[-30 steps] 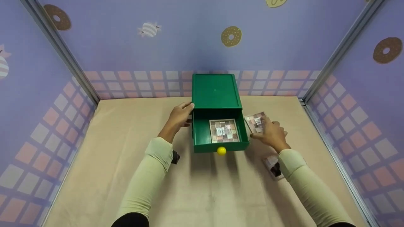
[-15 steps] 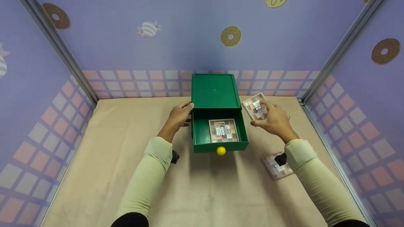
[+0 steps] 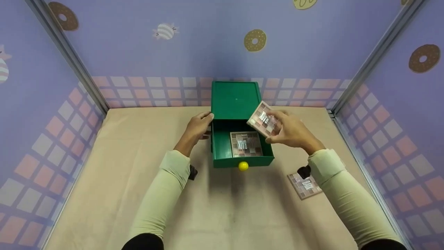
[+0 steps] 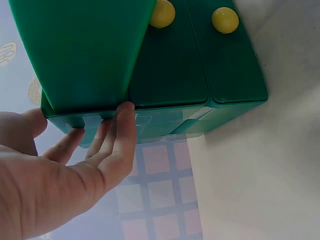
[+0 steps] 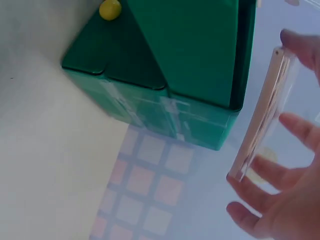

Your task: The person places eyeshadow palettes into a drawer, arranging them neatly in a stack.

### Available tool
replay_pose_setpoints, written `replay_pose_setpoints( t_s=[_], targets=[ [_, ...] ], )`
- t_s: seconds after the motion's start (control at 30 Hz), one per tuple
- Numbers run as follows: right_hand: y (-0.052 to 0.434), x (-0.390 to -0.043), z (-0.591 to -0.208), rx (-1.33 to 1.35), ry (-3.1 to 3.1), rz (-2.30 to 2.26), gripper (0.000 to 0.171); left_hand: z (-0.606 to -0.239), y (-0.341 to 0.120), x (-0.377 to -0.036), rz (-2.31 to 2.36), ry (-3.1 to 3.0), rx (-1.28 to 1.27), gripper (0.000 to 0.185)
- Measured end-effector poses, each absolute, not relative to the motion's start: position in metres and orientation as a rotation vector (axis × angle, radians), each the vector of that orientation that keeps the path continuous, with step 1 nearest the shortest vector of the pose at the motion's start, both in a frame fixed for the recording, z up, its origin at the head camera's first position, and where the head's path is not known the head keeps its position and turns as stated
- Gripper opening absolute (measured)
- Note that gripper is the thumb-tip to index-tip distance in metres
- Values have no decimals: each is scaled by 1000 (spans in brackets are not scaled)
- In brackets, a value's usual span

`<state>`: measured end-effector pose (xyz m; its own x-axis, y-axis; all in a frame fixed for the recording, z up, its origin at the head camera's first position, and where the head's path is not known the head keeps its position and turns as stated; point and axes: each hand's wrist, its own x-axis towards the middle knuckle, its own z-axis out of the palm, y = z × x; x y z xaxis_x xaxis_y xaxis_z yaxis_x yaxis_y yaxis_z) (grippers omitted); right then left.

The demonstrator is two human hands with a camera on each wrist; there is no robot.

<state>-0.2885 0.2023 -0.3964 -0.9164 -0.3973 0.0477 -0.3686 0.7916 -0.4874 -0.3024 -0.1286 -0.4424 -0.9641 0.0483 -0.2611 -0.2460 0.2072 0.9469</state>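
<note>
Right hand point(image 3: 293, 133) grips a palette point(image 3: 263, 119) just above the open drawer point(image 3: 222, 147), left hand point(image 3: 197, 126) flat against the cabinet point(image 3: 236, 100); next, likely lower it beside the stored palette point(image 3: 245, 144).

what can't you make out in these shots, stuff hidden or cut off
- Head view: the print on the held palette is too small to read.
- Head view: the table palette is partly hidden by the right sleeve.
- Right wrist view: the right hand is cut off by the frame edge.
</note>
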Motion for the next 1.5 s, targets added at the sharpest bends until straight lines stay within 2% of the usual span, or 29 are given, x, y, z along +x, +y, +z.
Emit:
replay_pose_setpoints(
  t_s=[0.5,0.97,1.5],
  targets=[
    [187,-289,-386,-877,2751,-607,82,-441,-130,-302,1853,2244,-177,53],
    [168,-288,-386,-972,2634,-448,72,-442,-128,-302,1846,2239,-200,53],
    [163,-288,-394,-1032,2609,-503,67,-442,-129,-302,1846,2244,-193,52]
  ],
)
